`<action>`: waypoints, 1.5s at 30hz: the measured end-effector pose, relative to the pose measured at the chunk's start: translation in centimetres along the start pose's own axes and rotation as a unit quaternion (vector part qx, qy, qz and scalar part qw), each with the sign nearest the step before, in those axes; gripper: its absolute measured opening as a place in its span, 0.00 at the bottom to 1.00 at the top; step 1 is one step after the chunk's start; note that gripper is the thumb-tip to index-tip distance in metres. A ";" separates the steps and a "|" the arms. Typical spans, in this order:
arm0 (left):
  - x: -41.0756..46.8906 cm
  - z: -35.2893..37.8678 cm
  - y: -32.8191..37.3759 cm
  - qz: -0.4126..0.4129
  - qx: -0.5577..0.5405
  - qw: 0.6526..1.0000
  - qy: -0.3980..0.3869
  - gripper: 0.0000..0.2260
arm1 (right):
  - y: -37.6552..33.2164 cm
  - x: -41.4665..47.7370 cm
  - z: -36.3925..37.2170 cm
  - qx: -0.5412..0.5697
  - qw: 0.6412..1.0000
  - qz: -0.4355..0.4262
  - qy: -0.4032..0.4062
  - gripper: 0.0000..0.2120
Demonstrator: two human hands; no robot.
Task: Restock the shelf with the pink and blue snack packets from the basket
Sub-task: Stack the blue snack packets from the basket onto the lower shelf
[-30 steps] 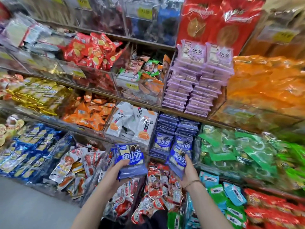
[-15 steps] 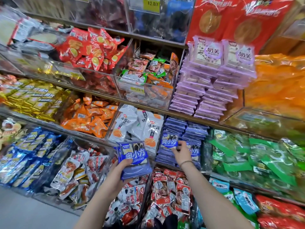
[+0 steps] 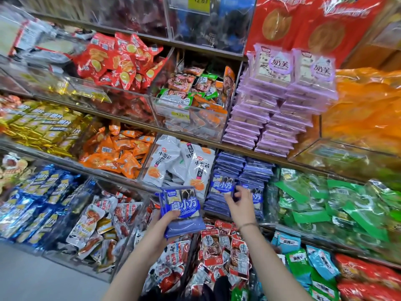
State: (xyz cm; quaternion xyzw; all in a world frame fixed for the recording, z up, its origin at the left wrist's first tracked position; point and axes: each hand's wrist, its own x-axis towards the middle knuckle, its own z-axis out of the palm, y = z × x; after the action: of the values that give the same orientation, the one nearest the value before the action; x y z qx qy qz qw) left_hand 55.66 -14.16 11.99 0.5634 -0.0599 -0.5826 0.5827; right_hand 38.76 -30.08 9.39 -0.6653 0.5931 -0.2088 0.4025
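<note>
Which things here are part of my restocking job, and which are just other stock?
Job: left hand, held blue packets, right hand, shelved blue stacks, pink stacks above.
Other stock: white packets, orange packets, green packets, red packets below.

Left grip (image 3: 167,223) holds blue packets (image 3: 182,206); right grip (image 3: 240,205) at shelved blue stack (image 3: 230,168).

One wide-angle camera, worn on the head, faces forward and slightly down at tiered snack shelves (image 3: 195,139), close up. The wearer's forearms (image 3: 271,268) enter from the bottom edge.
</note>
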 end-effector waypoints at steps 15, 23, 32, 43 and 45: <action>-0.2 2.9 -0.9 0.023 0.157 0.987 0.024 0.27 | 1.5 -6.2 0.1 0.500 0.844 0.188 -0.049 0.10; -0.1 2.2 -0.7 0.024 0.127 0.991 0.017 0.15 | 4.2 -1.4 -1.7 0.510 0.778 0.348 0.113 0.16; 0.0 1.9 -1.0 0.022 0.133 0.991 0.007 0.14 | 3.9 -0.9 -1.7 0.708 0.597 0.329 0.186 0.23; 0.2 4.5 -1.6 0.020 0.125 0.992 -0.008 0.10 | 1.5 -6.5 0.5 0.337 0.908 0.146 -0.203 0.13; 0.2 4.7 -1.8 0.022 0.132 0.991 0.004 0.15 | 1.1 -6.9 0.8 0.280 0.932 0.095 -0.210 0.07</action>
State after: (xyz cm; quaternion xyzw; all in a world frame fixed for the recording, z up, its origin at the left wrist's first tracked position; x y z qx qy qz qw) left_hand 51.23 -16.48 12.26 0.6364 -0.1464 -0.5541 0.5162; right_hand 37.22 -23.17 9.39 -0.4946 0.4731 -0.1830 0.7057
